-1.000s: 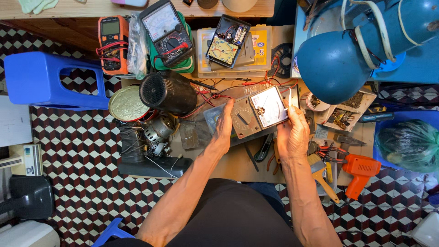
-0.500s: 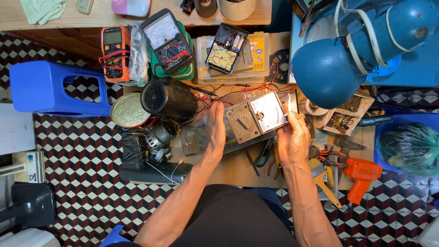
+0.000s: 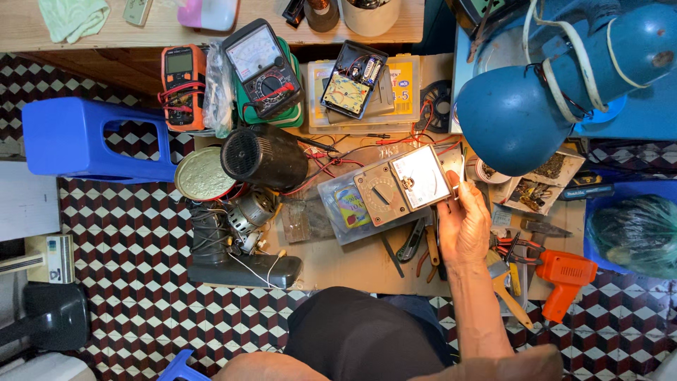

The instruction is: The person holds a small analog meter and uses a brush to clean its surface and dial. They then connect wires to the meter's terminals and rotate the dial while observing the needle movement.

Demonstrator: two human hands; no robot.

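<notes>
Right hand has the analog meter by its right edge, fingers curled on the casing near the dial, thumb side hidden so can't tell how firm the pinch is. Left hand isn't in frame, only a forearm low at the bottom edge. Meter sits tilted on top of a clear plastic box on the cardboard bench, not flat on anything solid. Risks as I see them: one-hand edge grip on a tilted meter, so it could pivot and slide off the box toward the pliers. Red leads run from its top edge back past the black motor; any pull on the meter could drag them taut or snag them. Blue lamp hangs close over the right corner, so lifting the meter could knock it.
</notes>
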